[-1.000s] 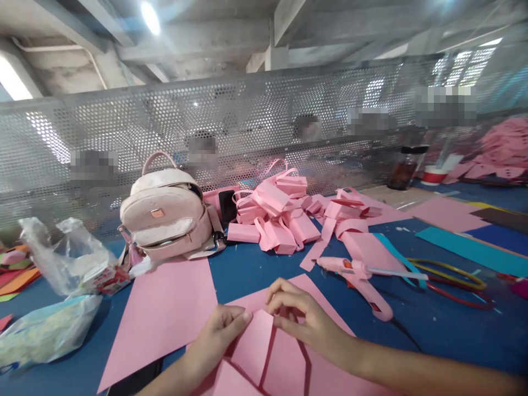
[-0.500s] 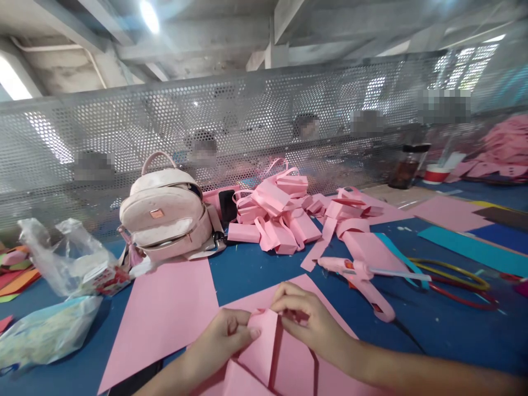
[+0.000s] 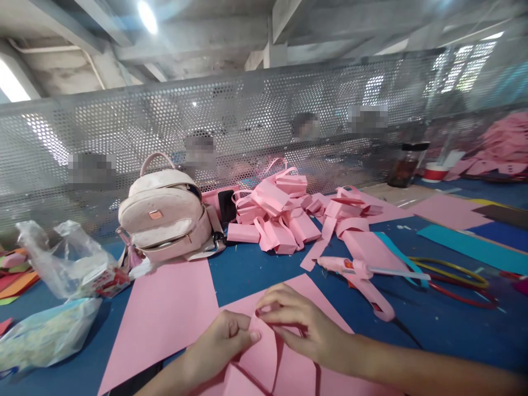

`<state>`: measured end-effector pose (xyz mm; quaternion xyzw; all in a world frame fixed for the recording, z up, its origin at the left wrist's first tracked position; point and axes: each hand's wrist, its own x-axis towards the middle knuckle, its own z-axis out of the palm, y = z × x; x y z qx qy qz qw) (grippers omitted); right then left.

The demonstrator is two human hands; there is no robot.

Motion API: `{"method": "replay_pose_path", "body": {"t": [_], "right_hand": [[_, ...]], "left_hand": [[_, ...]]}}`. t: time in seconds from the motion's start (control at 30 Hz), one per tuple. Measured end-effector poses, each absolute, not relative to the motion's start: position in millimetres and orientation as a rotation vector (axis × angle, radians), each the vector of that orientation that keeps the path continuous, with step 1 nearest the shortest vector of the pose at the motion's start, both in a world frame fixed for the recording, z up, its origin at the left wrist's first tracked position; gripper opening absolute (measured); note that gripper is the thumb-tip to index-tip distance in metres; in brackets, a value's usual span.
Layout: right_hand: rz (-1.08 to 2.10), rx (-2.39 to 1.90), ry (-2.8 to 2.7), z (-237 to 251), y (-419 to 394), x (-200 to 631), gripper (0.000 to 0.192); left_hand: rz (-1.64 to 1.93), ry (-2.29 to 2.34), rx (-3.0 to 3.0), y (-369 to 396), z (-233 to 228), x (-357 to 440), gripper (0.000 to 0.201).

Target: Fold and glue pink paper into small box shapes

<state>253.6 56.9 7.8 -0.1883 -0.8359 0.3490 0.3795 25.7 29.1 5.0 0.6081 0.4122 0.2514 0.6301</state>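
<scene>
My left hand (image 3: pixel 220 345) pinches the upper edge of a folded pink paper piece (image 3: pixel 259 363) at the bottom middle of the view. My right hand (image 3: pixel 297 325) curls over the same piece from the right, its fingertips pressed on the top flap close to the left thumb. The piece lies on a larger pink sheet (image 3: pixel 301 291) on the blue table (image 3: pixel 247 269). A second pink sheet (image 3: pixel 165 313) lies flat to the left.
A pink glue gun (image 3: pixel 358 278) lies to the right, with looped cords (image 3: pixel 454 280) beyond. A pile of folded pink paper bags (image 3: pixel 280 214) and a pale pink backpack (image 3: pixel 165 217) stand behind. Plastic bags (image 3: pixel 61 264) sit at left. A perforated metal screen (image 3: pixel 256 126) closes the far edge.
The paper flap has been bent further over between my hands. My right fingers have slid left toward my left thumb, and both hands sit slightly lower.
</scene>
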Motion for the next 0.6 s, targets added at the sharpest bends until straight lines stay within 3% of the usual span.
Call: {"method": "replay_pose_path", "body": {"t": [0.17,0.23,0.33,0.47,0.6], "right_hand": [[0.964,-0.804,-2.034,10.2,58.9,248.2,0.009],[0.991,-0.900,-2.043,14.5,57.9,246.4,0.014],[0.922,-0.819,-2.181,23.3,57.0,245.1,0.026],[0.667,-0.627,-2.333,29.4,58.4,245.4,0.014],[0.582,-0.604,-2.290,28.1,59.1,246.9,0.028]], "left_hand": [[0.550,0.912,1.388,29.0,4.7,29.0,0.061],[0.543,0.900,1.387,29.0,4.3,30.7,0.060],[0.538,0.884,1.391,29.4,3.6,32.3,0.059],[0.539,0.872,1.396,29.3,4.0,31.9,0.058],[0.555,0.860,1.394,28.2,6.0,31.9,0.058]]}}
